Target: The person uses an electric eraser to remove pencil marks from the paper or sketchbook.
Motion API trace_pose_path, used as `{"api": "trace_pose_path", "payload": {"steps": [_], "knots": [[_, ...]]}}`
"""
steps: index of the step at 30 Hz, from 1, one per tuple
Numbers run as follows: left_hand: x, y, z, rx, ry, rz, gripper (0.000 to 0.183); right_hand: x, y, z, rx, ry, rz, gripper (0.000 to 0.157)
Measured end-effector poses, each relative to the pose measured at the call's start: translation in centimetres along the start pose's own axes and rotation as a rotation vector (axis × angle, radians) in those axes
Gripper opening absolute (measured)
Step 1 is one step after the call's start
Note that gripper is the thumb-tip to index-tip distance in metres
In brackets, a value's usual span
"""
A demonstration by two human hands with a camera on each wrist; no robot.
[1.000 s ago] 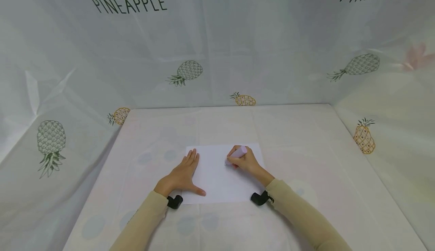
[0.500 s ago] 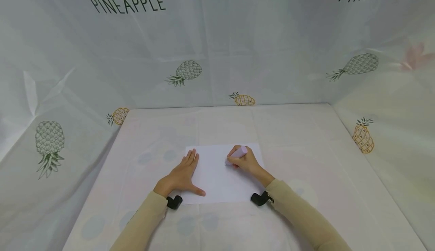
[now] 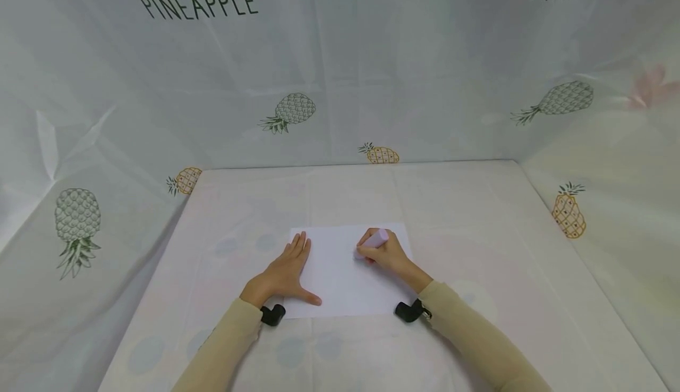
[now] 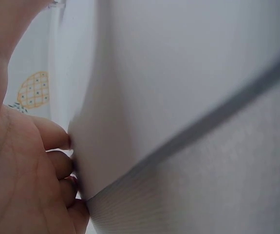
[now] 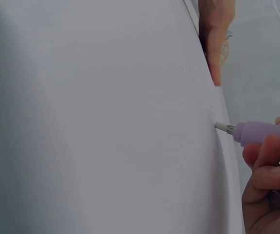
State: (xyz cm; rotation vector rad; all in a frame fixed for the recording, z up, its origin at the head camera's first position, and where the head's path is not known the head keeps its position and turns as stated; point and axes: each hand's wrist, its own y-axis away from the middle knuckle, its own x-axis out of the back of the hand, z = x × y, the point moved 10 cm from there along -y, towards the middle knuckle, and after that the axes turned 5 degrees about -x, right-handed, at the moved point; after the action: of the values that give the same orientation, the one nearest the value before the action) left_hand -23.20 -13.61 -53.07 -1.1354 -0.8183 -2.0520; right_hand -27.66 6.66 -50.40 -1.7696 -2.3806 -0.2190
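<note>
A white sheet of paper (image 3: pixel 334 288) lies on the table in the head view. My left hand (image 3: pixel 284 274) rests flat across its left edge, with the thumb spread toward the near side. Over the upper right part of the sheet, my right hand (image 3: pixel 385 253) grips a light purple electric eraser (image 3: pixel 376 238) like a pen. In the right wrist view, the white tip (image 5: pixel 221 126) of the eraser, set in a metal collar, meets the paper. A few tiny dark marks (image 5: pixel 185 69) show on the sheet there. The left wrist view shows the left fingers (image 4: pixel 57 163) along the paper.
A pale cloth with faint spots covers the table (image 3: pixel 451 203). Behind it and at both sides hangs a white curtain (image 3: pixel 425 103) printed with pineapples. A black wrist camera (image 3: pixel 273 315) sits under the left wrist, and another black camera (image 3: pixel 408 312) under the right.
My right hand has shifted slightly to the right with the electric eraser, its tip staying at the paper. The left hand keeps its place.
</note>
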Motion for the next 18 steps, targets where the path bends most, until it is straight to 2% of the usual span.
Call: {"api": "trace_pose_path", "payload": {"steps": [5,18], "knots": [[-0.1,-0.1,-0.1,0.004,-0.003,-0.005,0.144,0.1,0.7,-2.2,0.003,0.004,-0.008,0.004],[-0.1,-0.1,-0.1,0.001,-0.014,-0.006,0.144,-0.3,0.4,-2.5,0.017,0.003,-0.003,0.004]]}}
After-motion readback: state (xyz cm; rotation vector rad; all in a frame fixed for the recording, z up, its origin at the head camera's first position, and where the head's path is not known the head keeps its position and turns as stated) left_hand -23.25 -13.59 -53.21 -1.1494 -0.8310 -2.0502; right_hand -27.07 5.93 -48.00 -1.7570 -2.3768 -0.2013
